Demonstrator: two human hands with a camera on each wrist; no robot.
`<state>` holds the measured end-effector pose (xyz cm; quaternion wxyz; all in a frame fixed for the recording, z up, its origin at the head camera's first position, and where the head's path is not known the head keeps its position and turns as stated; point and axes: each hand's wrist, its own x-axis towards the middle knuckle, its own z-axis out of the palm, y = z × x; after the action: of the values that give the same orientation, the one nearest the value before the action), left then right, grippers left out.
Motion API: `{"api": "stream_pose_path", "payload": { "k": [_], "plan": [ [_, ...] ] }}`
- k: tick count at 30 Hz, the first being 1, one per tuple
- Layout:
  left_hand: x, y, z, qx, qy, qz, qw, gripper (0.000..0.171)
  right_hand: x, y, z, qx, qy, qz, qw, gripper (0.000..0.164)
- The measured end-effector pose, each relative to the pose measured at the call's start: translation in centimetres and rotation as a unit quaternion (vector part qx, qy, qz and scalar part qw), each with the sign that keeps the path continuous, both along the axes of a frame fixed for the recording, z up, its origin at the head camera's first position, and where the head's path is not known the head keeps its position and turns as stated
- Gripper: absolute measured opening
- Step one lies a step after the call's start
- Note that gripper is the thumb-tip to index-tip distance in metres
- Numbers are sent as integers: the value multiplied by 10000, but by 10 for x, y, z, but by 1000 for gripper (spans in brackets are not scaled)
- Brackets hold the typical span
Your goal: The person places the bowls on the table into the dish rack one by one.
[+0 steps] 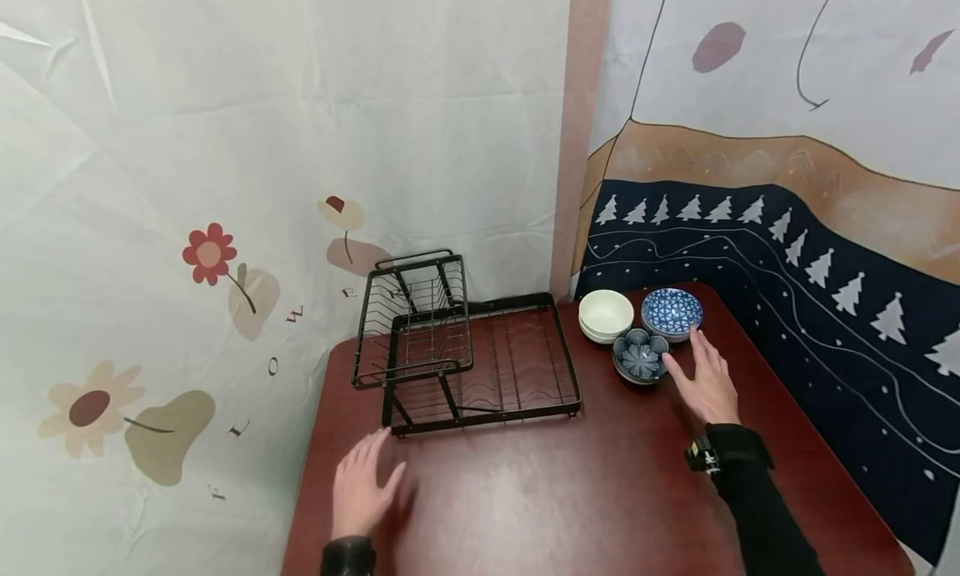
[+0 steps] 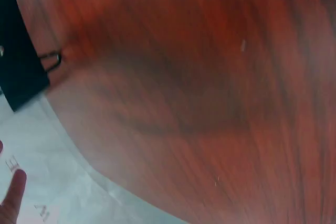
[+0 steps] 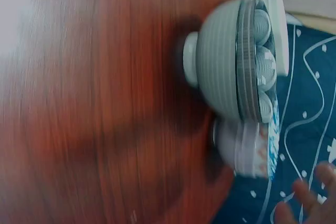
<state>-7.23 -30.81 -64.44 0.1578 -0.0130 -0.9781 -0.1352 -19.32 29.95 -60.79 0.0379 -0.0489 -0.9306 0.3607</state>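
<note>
My right hand point(image 1: 705, 382) hovers beside the bowls with its fingers spread and holds nothing. Nearest to it are a blue-and-white patterned bowl point(image 1: 672, 311) and a dark grey flower-shaped bowl point(image 1: 641, 361), each atop a stack. In the right wrist view, fingers point(image 3: 315, 198) appear past the patterned bowl point(image 3: 273, 145), apart from it. Cream bowls point(image 1: 606, 313) are stacked to the left. My left hand point(image 1: 363, 486), empty and relaxed, is above the table near the front left corner of a black wire dish rack point(image 1: 517, 413).
The rack has a raised upper basket point(image 1: 412, 372) on its left side. Everything stands on a reddish-brown table point(image 1: 540, 501). Behind it hangs a pale flower-print cloth point(image 1: 450, 142), and on the right a dark blue cloth point(image 1: 750, 267) with white trees.
</note>
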Motion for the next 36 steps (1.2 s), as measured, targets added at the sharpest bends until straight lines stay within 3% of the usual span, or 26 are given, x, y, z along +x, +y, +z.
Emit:
{"api": "stream_pose_path", "payload": {
  "k": [2,4,6,10,14,19,24,33,36],
  "plan": [
    [1,8,-3,-20,1,-297,9996,73,-4,-4,-2,-117,-204,-186,9996,92],
    [2,16,-6,-16,-216,-609,9979,75,-7,-7,-6,-205,-336,-459,9982,90],
    [4,25,-8,113,-665,-881,9938,78,-12,-10,-10,-294,-462,-772,9955,85],
    [6,43,-16,215,-1683,-1227,9778,88,-23,-14,-18,-517,-883,-1181,9877,80],
    [9,59,-30,38,-2154,-1353,9671,99,-34,-15,-25,-766,-1456,-1133,9798,85],
    [13,69,-40,-374,-2247,-1292,9651,105,-47,-12,-34,-918,-2091,-781,9704,91],
    [18,70,-38,-508,-2219,-1266,9655,103,-62,-10,-44,-740,-2544,-606,9624,85],
    [18,71,-40,-385,-2167,-1228,9677,102,-65,-17,-44,-775,-2374,-893,9642,75],
    [18,70,-40,-354,-2162,-1230,9679,102,-64,-21,-45,-535,-2110,-897,9719,71]
  ]
}}
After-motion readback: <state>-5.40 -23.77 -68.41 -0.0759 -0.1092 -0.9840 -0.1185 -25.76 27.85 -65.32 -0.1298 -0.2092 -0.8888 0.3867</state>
